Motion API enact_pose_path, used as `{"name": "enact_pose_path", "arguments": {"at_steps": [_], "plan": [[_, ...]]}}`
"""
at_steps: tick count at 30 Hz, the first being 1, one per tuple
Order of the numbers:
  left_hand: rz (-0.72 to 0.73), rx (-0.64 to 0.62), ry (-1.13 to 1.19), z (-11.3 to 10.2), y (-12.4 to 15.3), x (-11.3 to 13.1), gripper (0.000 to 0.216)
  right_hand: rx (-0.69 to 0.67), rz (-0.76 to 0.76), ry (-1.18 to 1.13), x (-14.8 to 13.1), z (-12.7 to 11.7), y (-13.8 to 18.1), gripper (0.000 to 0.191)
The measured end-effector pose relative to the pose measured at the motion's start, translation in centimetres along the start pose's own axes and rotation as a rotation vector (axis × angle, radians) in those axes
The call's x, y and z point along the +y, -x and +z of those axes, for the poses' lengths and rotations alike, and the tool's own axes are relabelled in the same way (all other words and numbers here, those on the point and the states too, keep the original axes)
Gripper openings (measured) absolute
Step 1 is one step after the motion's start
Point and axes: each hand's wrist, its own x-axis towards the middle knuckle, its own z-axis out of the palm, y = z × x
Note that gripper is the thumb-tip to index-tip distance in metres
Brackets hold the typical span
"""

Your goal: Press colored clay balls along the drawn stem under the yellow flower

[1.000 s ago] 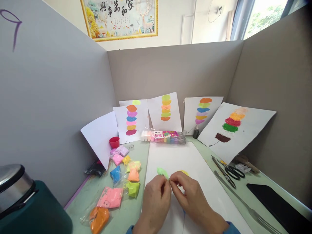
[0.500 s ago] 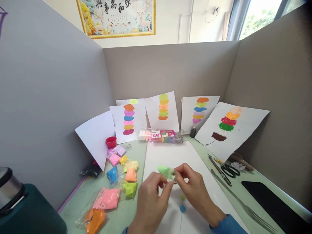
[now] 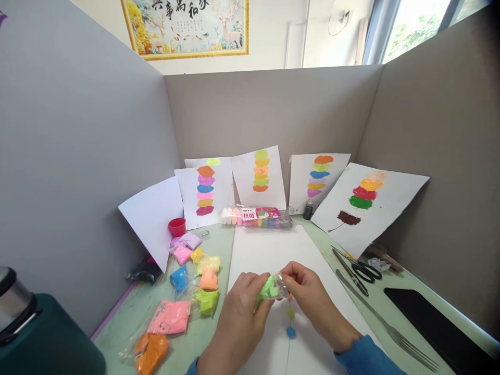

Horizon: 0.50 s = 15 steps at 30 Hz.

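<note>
Between my hands is a clear bag of light green modelling clay (image 3: 269, 288). My left hand (image 3: 241, 315) wraps its fingers and thumb around the clay end. The fingertips of my right hand (image 3: 314, 302) pinch the bag's clear plastic edge. Both hands are over a white sheet of paper (image 3: 269, 250). Below them on the sheet, a thin line or thread carries a blue dot (image 3: 291, 332) and a yellow-green dot (image 3: 291, 313). An orange-pink spot above these is partly hidden by the bag and right hand.
Several bagged clay pieces, including a pink one (image 3: 170, 316) and an orange one (image 3: 151, 351), lie at left near a dark green flask (image 3: 50, 333). At right are scissors (image 3: 365, 271), a fork (image 3: 390, 330) and a black phone-like slab (image 3: 433, 325). Drawings (image 3: 261, 182) lean behind a marker-like pack (image 3: 258, 216).
My left hand has closed further around the clay, turning the bag so its clear end faces right. My right hand keeps its pinch on the plastic.
</note>
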Motion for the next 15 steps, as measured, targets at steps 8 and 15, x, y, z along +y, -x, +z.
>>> {"name": "enact_pose_path", "arguments": {"at_steps": [8,15], "plan": [[-0.19,0.083,0.182,-0.14,0.11,-0.84,0.039,-0.044,-0.348,0.17,-0.06,-0.32,0.38,0.01],[-0.17,0.113,0.195,-0.18,0.11,-0.5,0.028,-0.059,-0.436,0.218,-0.05,-0.14,0.74,0.019]]}}
